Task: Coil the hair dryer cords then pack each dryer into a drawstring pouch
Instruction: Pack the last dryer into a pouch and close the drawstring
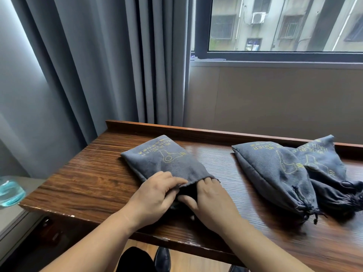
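A grey drawstring pouch (157,158) with a yellow hair dryer print lies on the wooden table (88,181), its mouth toward me. My left hand (157,193) grips the left rim of the pouch's mouth. My right hand (212,201) has its fingertips tucked inside the mouth, pushing something dark that is mostly hidden between my hands. Two more grey pouches sit at the right: one (275,173) full with its drawstring pulled tight, and another (326,165) behind it, also cinched.
The table has a raised back edge (196,130) under the window. Grey curtains (98,75) hang at the left. A blue-tinted glass object (9,191) sits on a low surface beside the table's left end. My shoes show below the front edge.
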`<state>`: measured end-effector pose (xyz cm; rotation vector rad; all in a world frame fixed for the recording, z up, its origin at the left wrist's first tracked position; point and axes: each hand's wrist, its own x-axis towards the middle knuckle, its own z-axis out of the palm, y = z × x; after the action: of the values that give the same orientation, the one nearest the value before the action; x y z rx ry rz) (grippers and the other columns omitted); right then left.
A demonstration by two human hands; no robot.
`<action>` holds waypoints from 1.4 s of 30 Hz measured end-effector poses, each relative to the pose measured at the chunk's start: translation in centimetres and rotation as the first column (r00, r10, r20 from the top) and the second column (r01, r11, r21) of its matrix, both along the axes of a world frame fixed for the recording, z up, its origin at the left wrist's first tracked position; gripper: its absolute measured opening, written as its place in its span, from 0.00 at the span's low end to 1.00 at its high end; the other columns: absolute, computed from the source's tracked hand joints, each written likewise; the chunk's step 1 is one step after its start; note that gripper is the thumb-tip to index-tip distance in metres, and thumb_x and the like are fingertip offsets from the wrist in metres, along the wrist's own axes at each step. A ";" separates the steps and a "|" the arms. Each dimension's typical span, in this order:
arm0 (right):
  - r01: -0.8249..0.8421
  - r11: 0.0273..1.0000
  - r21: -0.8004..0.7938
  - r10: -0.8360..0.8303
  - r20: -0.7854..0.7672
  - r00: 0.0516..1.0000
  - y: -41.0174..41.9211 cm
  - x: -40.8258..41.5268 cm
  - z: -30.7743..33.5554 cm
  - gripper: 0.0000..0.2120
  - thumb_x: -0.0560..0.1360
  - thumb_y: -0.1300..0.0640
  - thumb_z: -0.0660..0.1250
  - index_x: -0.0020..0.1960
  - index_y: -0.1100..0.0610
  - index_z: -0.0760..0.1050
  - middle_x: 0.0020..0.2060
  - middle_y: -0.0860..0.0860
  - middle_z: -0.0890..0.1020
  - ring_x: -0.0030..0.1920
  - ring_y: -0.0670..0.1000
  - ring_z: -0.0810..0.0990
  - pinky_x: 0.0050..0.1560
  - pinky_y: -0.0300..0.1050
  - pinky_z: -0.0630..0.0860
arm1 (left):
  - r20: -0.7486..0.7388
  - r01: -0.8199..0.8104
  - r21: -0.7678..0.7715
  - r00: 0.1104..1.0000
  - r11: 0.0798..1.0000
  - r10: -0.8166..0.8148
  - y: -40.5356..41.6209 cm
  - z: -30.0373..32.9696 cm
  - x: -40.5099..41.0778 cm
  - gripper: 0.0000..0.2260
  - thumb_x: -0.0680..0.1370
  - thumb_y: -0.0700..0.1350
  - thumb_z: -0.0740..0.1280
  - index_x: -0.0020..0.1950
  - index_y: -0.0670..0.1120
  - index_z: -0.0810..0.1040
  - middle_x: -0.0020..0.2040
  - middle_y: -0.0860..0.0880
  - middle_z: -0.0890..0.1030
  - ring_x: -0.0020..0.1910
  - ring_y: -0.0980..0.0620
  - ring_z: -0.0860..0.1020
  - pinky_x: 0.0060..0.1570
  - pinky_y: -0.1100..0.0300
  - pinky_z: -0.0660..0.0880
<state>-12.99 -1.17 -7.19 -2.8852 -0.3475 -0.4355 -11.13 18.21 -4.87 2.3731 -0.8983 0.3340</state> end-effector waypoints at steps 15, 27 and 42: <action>-0.116 0.984 0.132 0.132 -0.118 0.984 -4.8 2.5 -0.1 0.08 0.80 0.56 0.63 0.57 0.56 0.76 0.52 0.54 0.78 0.58 0.56 0.73 0.56 0.45 0.66 | -0.175 -0.172 0.158 0.964 0.972 0.199 0.9 -3.3 -1.3 0.38 0.77 0.44 0.65 0.79 0.65 0.47 0.70 0.55 0.64 0.72 0.54 0.64 0.73 0.61 0.59; 0.073 0.916 0.394 0.029 -0.246 0.969 -8.0 -0.3 2.3 0.07 0.81 0.60 0.57 0.44 0.54 0.67 0.35 0.51 0.78 0.39 0.54 0.76 0.44 0.52 0.73 | -0.249 0.074 0.133 0.968 0.988 -0.039 -0.2 -2.0 2.2 0.38 0.76 0.42 0.70 0.79 0.61 0.56 0.71 0.66 0.65 0.71 0.66 0.64 0.67 0.78 0.54; 0.093 0.939 0.332 0.011 -0.299 0.954 -8.7 -0.3 8.0 0.07 0.80 0.60 0.57 0.43 0.57 0.68 0.38 0.54 0.78 0.41 0.54 0.74 0.45 0.52 0.71 | -0.165 -0.201 0.392 0.945 0.898 0.283 -4.8 2.0 -2.3 0.29 0.69 0.78 0.53 0.48 0.53 0.70 0.45 0.51 0.81 0.47 0.46 0.79 0.48 0.51 0.75</action>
<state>-13.25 -9.88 0.84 -2.5629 -0.1418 -0.0531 -13.39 13.39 -2.87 2.8139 -0.5996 -0.0103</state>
